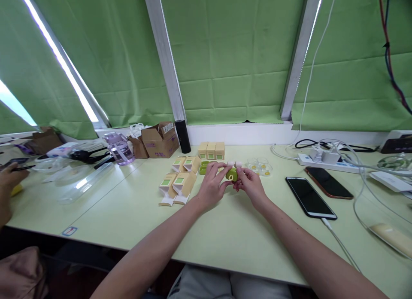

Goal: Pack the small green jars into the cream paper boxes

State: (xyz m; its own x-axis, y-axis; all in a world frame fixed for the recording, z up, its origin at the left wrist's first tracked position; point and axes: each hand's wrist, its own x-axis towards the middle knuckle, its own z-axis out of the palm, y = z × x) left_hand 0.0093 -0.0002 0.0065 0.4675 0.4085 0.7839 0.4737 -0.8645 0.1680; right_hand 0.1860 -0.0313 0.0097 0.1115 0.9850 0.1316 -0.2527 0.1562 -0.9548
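Both hands meet above the table around a small green case point(231, 175) with a pale loop on its front. My left hand point(212, 184) has its fingers on the case's left and top side. The fingers of my right hand point(252, 186) close on its right edge. Just behind my left hand lies another green item point(203, 167), partly hidden. Clear round containers point(264, 166) with yellow bits inside sit beyond my right hand. Open small cardboard boxes point(183, 185) with green labels stand to the left, and a row of closed ones point(211, 150) is at the back.
Two phones point(310, 197) and a power strip point(328, 162) with cables are on the right, with a cream mouse point(392, 238). A black cylinder point(183, 136), a cardboard box point(160, 141) and a purple bottle point(119, 148) stand back left. Another person's hand point(9, 178) is far left.
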